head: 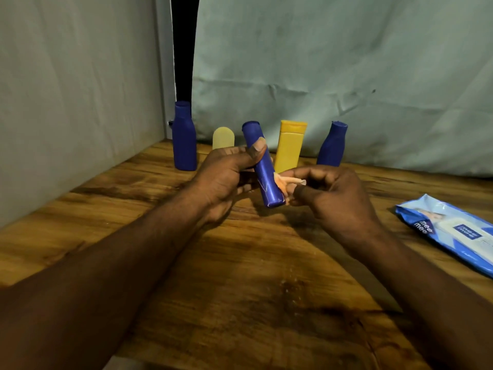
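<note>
Wiping a blue bottle [262, 166] with a small wipe [289, 182], just above the table [240, 276].

The blue bottle is tilted, with its cap end up and away from the person. The left hand [226, 177] grips it around the middle, thumb on top, and the right hand [336, 196] pinches the crumpled wipe against its lower right side. I judge this to be the cleaning step. The next move calls for a firm hold by the left hand while the wipe rubs along the body, perhaps with a turn to reach the hidden side. Behind the blue bottle four more containers stand in a row: to its left a tall blue bottle [184, 140] and a cream bottle [223, 137], to its right a yellow bottle [289, 148] and a short blue bottle [332, 145]. This makes three blue, one yellow and one cream. One pack of wipes [453, 231] lies well to its right.
</note>
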